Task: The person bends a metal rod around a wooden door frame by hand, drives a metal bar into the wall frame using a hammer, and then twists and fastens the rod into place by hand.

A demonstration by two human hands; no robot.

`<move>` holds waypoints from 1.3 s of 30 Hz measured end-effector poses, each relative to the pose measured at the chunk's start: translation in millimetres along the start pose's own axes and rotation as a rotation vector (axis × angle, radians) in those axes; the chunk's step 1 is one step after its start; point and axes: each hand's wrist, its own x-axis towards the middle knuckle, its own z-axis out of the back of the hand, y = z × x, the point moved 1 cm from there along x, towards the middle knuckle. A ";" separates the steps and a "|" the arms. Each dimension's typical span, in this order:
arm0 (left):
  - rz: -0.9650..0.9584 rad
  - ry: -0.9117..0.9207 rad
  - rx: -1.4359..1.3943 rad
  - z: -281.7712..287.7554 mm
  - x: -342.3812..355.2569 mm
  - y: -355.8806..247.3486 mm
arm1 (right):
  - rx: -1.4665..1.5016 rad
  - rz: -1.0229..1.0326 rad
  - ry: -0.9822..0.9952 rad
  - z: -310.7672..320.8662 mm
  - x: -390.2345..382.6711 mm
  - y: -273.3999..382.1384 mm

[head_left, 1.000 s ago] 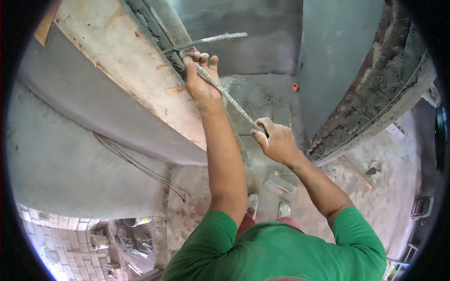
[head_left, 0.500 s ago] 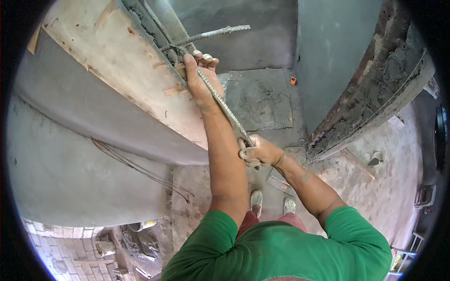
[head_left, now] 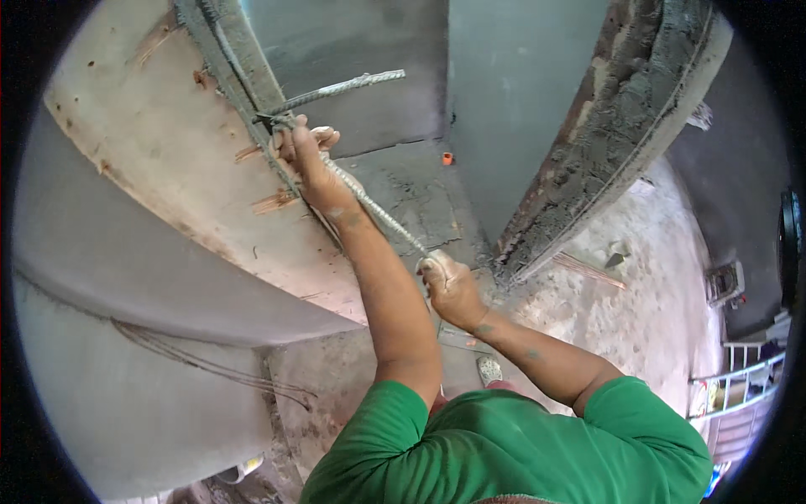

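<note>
My right hand (head_left: 453,290) is closed around the lower end of a ribbed steel bar (head_left: 382,214). The bar slants up and to the left, and its upper end goes out of sight by my left hand (head_left: 311,164). That hand has its fingers curled at the edge of a long wooden board (head_left: 168,126), close to a joint of steel bars; what lies inside its grasp is hidden. From this joint a second ribbed bar (head_left: 357,82) sticks out to the right. A strip of wet grey mortar (head_left: 220,63) runs along the board's edge.
A rough mortar-coated wall edge (head_left: 579,151) rises on the right. Thin rods (head_left: 210,365) stick out at the lower left. An orange cap-like piece (head_left: 447,158) lies on the floor ahead. A trowel-like tool (head_left: 615,259) and a metal ladder-like frame (head_left: 739,386) are at the right.
The view has shifted, moving the scene left and slightly down. My right hand has swung the bar's lower end a little outward from my left forearm. My left hand stays at the joint.
</note>
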 end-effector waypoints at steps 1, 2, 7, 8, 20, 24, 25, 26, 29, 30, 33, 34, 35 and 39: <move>0.016 0.007 -0.015 2.5 0.1 0.8 | 0.058 -0.084 0.049 -3.9 -3.8 6.0; 0.027 0.084 -0.098 4.2 -0.5 1.3 | 0.065 0.046 0.012 -9.4 -6.5 7.1; 0.049 0.226 -0.216 0.3 -2.5 0.1 | 0.247 -0.112 0.078 -10.4 -14.2 12.0; 0.059 0.232 -0.221 0.9 -3.0 -1.0 | 0.318 -0.234 0.150 -6.6 -15.7 17.8; 0.146 0.176 -0.270 -2.6 -6.4 -0.3 | 0.003 -0.126 -0.002 0.1 -22.1 32.1; 0.096 0.186 -0.197 -9.5 -7.1 -15.3 | 0.318 -0.334 0.122 3.2 -22.0 40.2; 0.088 0.179 -0.170 -10.0 -6.7 -17.9 | 0.498 -0.570 0.228 9.0 -20.1 52.6; 0.088 0.176 -0.173 -10.4 -5.4 -20.2 | 0.678 -0.808 0.335 14.1 -17.6 58.5; 0.064 0.179 -0.147 -16.2 -4.0 -24.5 | 0.835 -0.929 0.598 39.0 -6.7 53.6; 0.060 0.182 -0.097 -14.4 -1.6 -23.9 | 0.864 -0.920 0.627 43.0 -4.7 51.2; 0.048 0.165 -0.051 -14.4 -0.6 -18.2 | 0.866 -1.005 0.648 57.9 4.9 48.2; 0.042 0.143 -0.056 -14.0 -0.7 -14.6 | 0.811 -1.010 0.634 64.1 7.5 50.9; 0.037 0.145 -0.054 -12.9 -2.5 -8.7 | 0.813 -1.005 0.639 64.2 7.6 55.3; 0.010 -0.012 0.035 -15.4 -9.6 -2.1 | 0.196 -0.715 0.356 77.3 7.7 87.7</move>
